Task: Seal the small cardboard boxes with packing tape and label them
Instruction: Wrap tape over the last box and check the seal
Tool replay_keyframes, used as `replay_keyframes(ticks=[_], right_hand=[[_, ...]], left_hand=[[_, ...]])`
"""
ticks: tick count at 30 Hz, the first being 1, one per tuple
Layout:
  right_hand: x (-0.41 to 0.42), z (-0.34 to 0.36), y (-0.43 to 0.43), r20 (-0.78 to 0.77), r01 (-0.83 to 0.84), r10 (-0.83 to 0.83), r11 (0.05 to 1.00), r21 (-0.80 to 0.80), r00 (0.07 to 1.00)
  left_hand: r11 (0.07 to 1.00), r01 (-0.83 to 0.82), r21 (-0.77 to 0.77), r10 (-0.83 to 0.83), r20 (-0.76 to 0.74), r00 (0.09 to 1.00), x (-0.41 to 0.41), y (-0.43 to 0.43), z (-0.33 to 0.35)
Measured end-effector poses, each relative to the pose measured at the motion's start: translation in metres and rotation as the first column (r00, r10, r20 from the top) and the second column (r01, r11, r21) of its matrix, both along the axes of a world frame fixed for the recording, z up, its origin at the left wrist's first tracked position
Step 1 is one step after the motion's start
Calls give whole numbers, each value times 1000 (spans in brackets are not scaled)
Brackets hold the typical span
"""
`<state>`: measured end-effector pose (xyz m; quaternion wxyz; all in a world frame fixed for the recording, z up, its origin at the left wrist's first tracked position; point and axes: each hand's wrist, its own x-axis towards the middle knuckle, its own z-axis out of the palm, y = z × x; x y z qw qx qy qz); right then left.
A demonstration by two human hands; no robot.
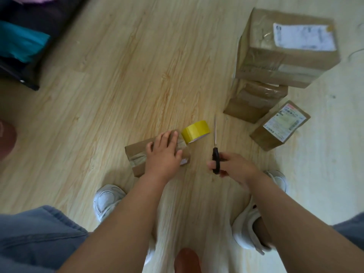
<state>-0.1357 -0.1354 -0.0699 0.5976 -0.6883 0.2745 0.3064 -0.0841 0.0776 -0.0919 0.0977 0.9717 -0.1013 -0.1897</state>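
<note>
A small cardboard box [137, 154] lies on the wooden floor, with tape strips across it. My left hand [164, 154] rests flat on its top, fingers spread. A yellow tape roll [196, 131] stands right beside the box's far end, a strip of tape running from it onto the box. My right hand [232, 166] grips the black handles of a pair of scissors [215, 134], fingers through the loops. The blades point away from me, to the right of the roll, and look closed.
A stack of taped cardboard boxes [285, 56] stands at the far right, the top one bearing a white label. A smaller labelled box [279, 125] lies beside it. Dark furniture with cloth [21, 42] fills the far left. My white shoes [106, 200] are near.
</note>
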Motion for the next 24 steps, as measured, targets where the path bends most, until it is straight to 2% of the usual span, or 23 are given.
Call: replay_keyframes(ticks=[2, 4, 9, 13, 16, 19, 21, 24], right_hand=[[-3, 5, 4, 8, -82, 82, 996, 33, 997], [-4, 4, 8, -2, -97, 97, 995, -1, 995], [15, 11, 15, 46, 219, -215, 967, -128, 976], [52, -3, 23, -13, 395, -401, 907, -146, 916], [74, -12, 35, -206, 598, -591, 801, -35, 780], [80, -15, 47, -359, 727, -664, 684, 63, 656], [81, -22, 47, -415, 765, -664, 629, 141, 622], [85, -27, 45, -379, 738, -645, 646, 195, 664]], left_hand=[[1000, 8, 8, -8, -15, 1000, 3, 2, 5], [1000, 1, -8, -1, -10, 1000, 5, 2, 8], [994, -40, -101, 39, -14, 999, 10, 3, 5], [982, -27, -189, 23, -20, 1000, 9, 6, -1], [978, 24, -209, -27, -9, 1000, 7, 10, -4], [979, 43, -198, -52, -44, 998, 6, 12, -9], [977, 40, -211, -53, -57, 997, 6, 13, -12], [978, 49, -201, -61, -55, 997, 5, 14, -15]])
